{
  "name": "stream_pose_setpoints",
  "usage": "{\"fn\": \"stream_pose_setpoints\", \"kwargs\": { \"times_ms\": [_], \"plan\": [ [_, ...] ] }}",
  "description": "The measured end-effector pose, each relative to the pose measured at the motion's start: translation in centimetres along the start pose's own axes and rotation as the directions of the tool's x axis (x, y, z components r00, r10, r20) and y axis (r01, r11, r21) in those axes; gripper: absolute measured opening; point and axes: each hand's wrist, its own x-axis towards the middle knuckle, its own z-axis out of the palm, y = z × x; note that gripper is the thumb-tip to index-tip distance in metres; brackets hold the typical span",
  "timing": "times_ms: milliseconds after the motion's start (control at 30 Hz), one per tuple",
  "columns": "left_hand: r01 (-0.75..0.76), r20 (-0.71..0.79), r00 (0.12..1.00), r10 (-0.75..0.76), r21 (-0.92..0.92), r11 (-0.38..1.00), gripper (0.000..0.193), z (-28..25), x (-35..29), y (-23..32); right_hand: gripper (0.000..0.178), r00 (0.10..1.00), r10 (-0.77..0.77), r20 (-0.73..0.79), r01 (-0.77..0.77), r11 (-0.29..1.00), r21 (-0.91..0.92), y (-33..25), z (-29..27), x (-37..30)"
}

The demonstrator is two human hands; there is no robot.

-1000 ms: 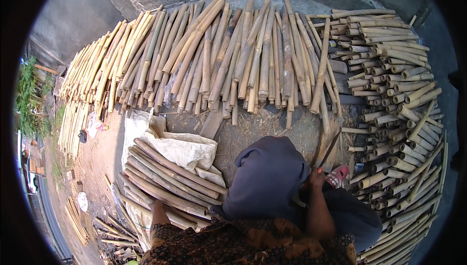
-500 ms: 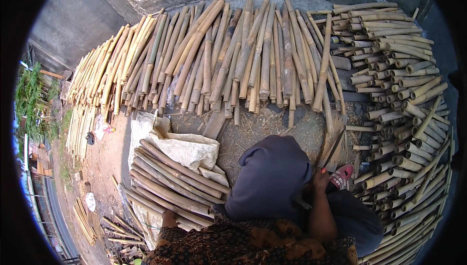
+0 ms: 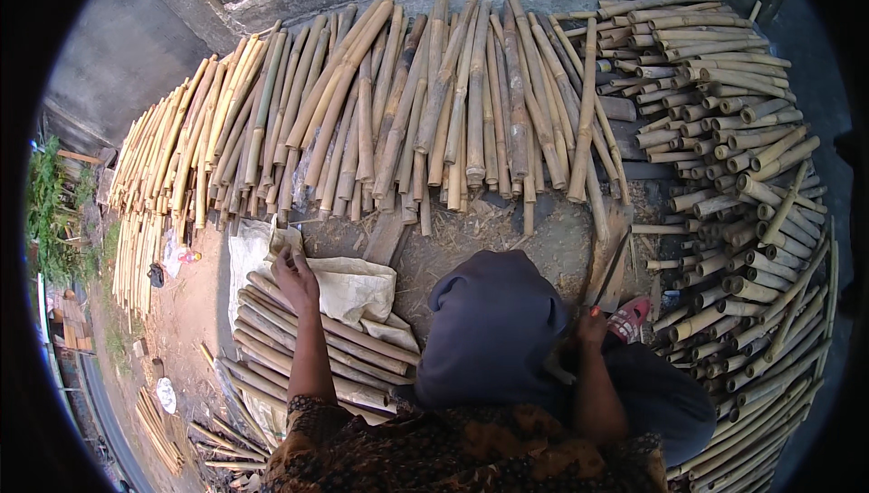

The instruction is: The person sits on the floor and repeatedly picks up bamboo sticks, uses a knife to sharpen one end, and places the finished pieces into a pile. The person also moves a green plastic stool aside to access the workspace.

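Note:
My left hand (image 3: 295, 281) is raised over the small bundle of cut bamboo poles (image 3: 348, 346) at my left, in front of the crumpled white sack (image 3: 353, 283). Its fingers are loosely bent and apart, and nothing shows in them. By my right knee, my right hand (image 3: 592, 330) is closed around the handle of a machete (image 3: 614, 267). The dark blade points up and away, over a pale worn wooden block (image 3: 608, 253). A bit of red shows at the handle's end.
A broad row of bamboo poles (image 3: 434, 104) leans along the far wall. Stacked bamboo (image 3: 724, 176) rises on the right. A plank (image 3: 385, 238) and shavings lie on the ground ahead. My foot in a red sandal (image 3: 629, 319) is beside the machete.
My left hand has risen from low beside the poles and reached forward over them. My right hand keeps hold of the machete, nearly unmoved. The whole view has shifted slightly.

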Motion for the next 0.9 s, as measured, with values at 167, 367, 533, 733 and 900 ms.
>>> {"fn": "stream_pose_setpoints", "kwargs": {
  "times_ms": [167,367,533,733,900],
  "plan": [
    [-0.104,0.468,0.845,0.257,-0.328,0.939,0.034,10.7,0.1,17.4,0.029,0.997,0.028,-0.074,-0.038,0.990,-0.134,-0.6,-0.3,-0.4],
    [-0.271,0.595,0.756,0.271,-0.093,0.958,0.057,17.5,-3.4,26.0,0.034,0.998,0.059,0.004,-0.058,0.994,-0.098,-2.2,-1.5,-0.7],
    [-0.291,0.295,0.923,0.246,0.119,0.949,0.070,20.8,-0.3,25.4,0.035,0.979,0.204,-0.019,-0.204,0.967,-0.153,-4.1,-2.6,-1.1],
    [0.098,0.602,0.788,0.127,-0.327,0.940,0.057,24.2,0.5,27.2,0.035,0.971,0.238,0.000,-0.237,0.965,-0.116,-4.8,-1.9,-1.0],
    [-0.078,0.551,0.762,0.342,-0.446,0.892,0.040,24.2,-2.5,28.6,0.033,0.977,0.209,0.038,-0.204,0.973,-0.110,-3.5,-1.1,-0.4]
  ]
}}
